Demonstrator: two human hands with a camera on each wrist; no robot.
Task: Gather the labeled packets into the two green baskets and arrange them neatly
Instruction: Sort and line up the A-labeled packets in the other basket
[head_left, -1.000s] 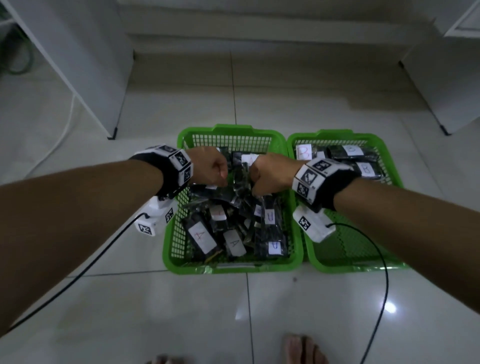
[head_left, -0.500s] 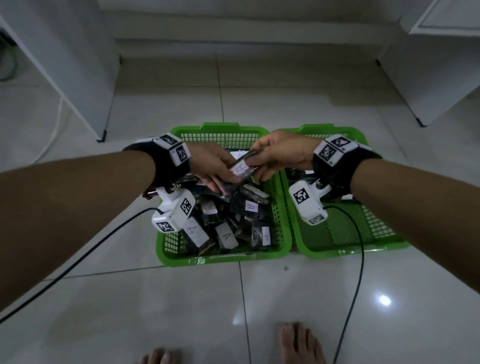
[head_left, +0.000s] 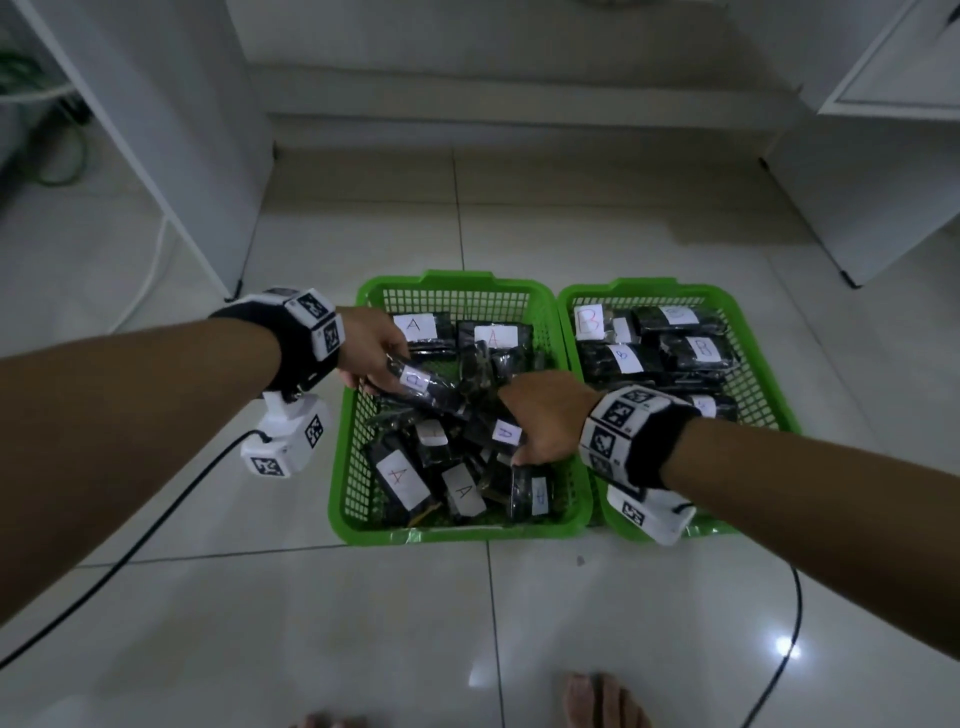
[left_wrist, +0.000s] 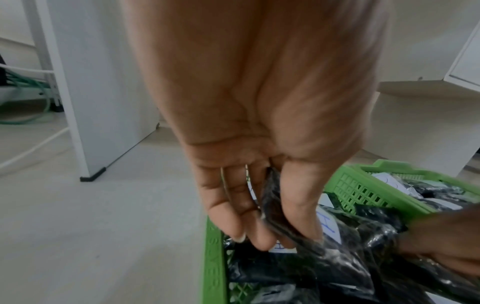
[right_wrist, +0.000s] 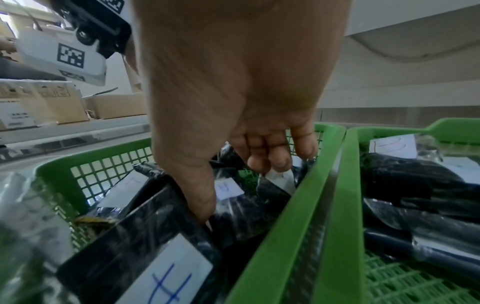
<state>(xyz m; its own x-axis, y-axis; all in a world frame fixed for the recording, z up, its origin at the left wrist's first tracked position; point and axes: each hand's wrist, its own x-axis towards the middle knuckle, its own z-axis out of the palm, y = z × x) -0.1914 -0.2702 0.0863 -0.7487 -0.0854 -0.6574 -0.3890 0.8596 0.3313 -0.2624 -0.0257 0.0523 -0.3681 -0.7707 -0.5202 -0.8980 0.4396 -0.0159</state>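
Two green baskets stand side by side on the tiled floor. The left basket (head_left: 457, 532) holds a loose heap of black packets labeled A (head_left: 400, 475). In the right basket (head_left: 649, 285) lie packets labeled B (head_left: 696, 351), stacked flat at its far end. My left hand (head_left: 382, 371) (left_wrist: 272, 226) pinches one black packet (head_left: 436, 389) (left_wrist: 324, 253) over the heap's left side. My right hand (head_left: 522, 436) (right_wrist: 236, 190) reaches down into the left basket's near right part. Its thumb and curled fingers close on a packet (head_left: 506, 432) in the heap.
A white cabinet (head_left: 171, 130) stands at the far left and another (head_left: 883, 182) at the far right. Black cables (head_left: 779, 649) trail over the floor from both wrists. A bare foot (head_left: 602, 696) is just in front of the baskets. Cardboard boxes (right_wrist: 52, 102) sit off to one side.
Half a second ago both hands held one packet above the left basket. My right hand has let go and dropped into the heap; my left hand keeps the packet.
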